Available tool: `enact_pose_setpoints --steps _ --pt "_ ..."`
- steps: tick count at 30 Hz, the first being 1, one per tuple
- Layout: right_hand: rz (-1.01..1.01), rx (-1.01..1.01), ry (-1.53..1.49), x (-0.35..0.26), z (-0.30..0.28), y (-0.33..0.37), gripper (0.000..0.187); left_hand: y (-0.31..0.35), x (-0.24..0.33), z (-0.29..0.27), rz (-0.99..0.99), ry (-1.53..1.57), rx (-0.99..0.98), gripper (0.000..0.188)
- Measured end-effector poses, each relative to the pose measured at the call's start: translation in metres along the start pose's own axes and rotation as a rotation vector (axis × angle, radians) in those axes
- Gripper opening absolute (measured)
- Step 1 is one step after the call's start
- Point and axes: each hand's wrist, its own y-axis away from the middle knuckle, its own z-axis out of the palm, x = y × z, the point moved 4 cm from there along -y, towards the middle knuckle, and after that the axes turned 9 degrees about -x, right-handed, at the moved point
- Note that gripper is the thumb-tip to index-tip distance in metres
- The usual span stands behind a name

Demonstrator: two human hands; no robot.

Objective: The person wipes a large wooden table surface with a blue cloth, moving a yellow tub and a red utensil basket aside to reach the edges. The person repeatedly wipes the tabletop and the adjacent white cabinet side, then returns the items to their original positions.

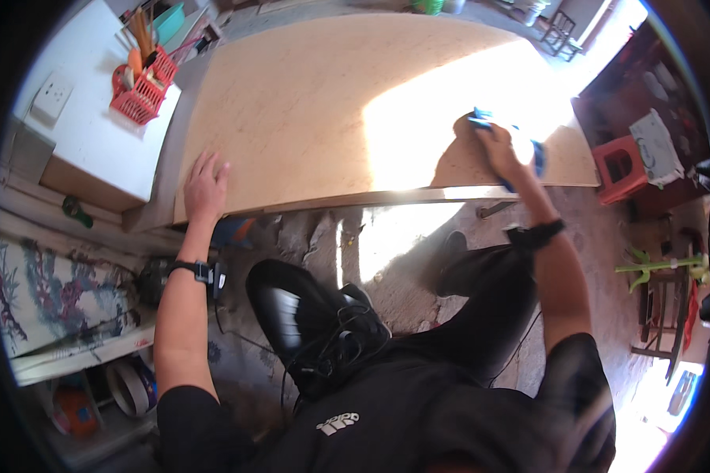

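The left arm comes straight forward from the lower edge, and the left hand (205, 189) rests palm down at the near left corner of the wooden surface (292, 102); its fingers are open and a little spread, pointing away from the person, with nothing held in them; the right arm reaches further out and leans inward, and the right hand (503, 154) is bent over a blue cloth (537, 158), its fingers closed on it, though blur and strong sunlight hide how firmly; this cloth is on the right part of the surface, near the front edge, inside a bright patch, with a dark shadow just to its left; at the left, a red basket (143, 91) with utensils stands on a white-topped cabinet (95, 134), well apart from the cloth; a red stool (619, 167) is just beside the surface's right end, and a whitish box (655, 147) shows next to it
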Motion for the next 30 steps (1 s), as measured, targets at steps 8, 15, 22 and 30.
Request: enact_pose_setpoints --steps 8,15,22,30 --pt "-0.078 -0.053 -0.91 -0.171 -0.04 -0.027 0.032 0.001 0.007 -0.005 -0.064 -0.049 -0.031 0.048" --pt "0.333 -0.304 -1.711 -0.16 -0.02 -0.039 0.041 0.001 0.002 0.001 -0.042 -0.044 -0.022 0.049" --pt "0.087 -0.452 -1.507 -0.183 -0.044 -0.021 0.041 -0.007 0.015 -0.021 -0.063 0.067 -0.097 0.061" --pt "-0.444 -0.538 -0.938 -0.253 -0.105 -0.024 0.048 -0.049 0.219 -0.149 0.653 0.783 -0.215 0.081"
